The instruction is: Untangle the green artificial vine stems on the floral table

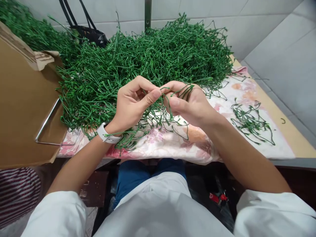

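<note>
Thin green stems, plastic-looking and with small budded tips, form a big tangled pile [153, 56] in front of me. My left hand [135, 97], with a white watch band [108, 133] at its wrist, pinches the end of a green stem [170, 107] between thumb and forefinger. Right beside it, my right hand [189, 102] has its fingers curled round several stems, and its thumb and forefinger meet the left fingertips. Both hands are raised over the near edge of the pile. The exact joint between the fingertips is partly hidden.
A flowered cloth [158, 143] covers the table. On the right lies a small separate bunch of stems [253, 123]. A cardboard box [27, 108] with a metal wire frame [48, 120] stands at left. Behind the pile is a black bag [90, 34] against the tiled wall [209, 19].
</note>
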A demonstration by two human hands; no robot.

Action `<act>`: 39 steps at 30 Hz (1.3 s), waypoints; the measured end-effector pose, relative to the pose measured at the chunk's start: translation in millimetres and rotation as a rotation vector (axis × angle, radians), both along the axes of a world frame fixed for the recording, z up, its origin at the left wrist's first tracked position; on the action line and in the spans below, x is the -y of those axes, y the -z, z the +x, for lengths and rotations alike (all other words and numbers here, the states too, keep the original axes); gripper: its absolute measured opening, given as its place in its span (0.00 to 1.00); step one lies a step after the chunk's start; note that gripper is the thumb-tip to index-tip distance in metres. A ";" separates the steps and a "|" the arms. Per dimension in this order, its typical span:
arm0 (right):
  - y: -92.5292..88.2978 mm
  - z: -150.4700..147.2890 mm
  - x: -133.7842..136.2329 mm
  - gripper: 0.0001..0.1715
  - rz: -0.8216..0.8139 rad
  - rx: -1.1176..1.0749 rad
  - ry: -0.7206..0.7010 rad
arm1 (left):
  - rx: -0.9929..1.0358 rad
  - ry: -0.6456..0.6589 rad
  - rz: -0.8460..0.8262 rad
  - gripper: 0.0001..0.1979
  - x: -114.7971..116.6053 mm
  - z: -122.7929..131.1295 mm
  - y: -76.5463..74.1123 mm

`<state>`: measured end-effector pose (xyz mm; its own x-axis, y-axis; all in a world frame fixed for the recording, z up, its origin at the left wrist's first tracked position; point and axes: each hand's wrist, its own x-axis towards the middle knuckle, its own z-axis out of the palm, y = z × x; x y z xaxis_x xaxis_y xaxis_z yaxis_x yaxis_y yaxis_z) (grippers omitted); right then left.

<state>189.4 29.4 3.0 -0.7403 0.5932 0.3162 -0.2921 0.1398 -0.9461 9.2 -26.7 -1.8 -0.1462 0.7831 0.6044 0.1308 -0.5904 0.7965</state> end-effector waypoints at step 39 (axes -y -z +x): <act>-21.1 9.5 -3.9 0.11 -0.096 -0.144 -0.090 | -0.152 0.441 -0.313 0.15 1.7 2.0 -49.0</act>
